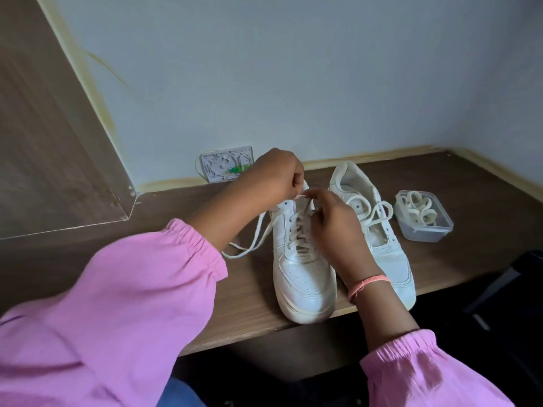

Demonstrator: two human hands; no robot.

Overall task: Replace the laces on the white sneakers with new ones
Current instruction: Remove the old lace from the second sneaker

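Note:
Two white sneakers stand side by side on a brown wooden table, toes towards me. The left sneaker is laced through most of its eyelets. My left hand and my right hand meet above its top eyelets, and each pinches part of its lace near the tip. A loose loop of that lace trails onto the table at the shoe's left. The right sneaker carries a loose white lace lying over its open tongue.
A clear plastic tub holding coiled white laces sits right of the shoes. A small white wall box is against the wall behind my left hand. The table's front edge runs just under the toes. A dark chair stands at right.

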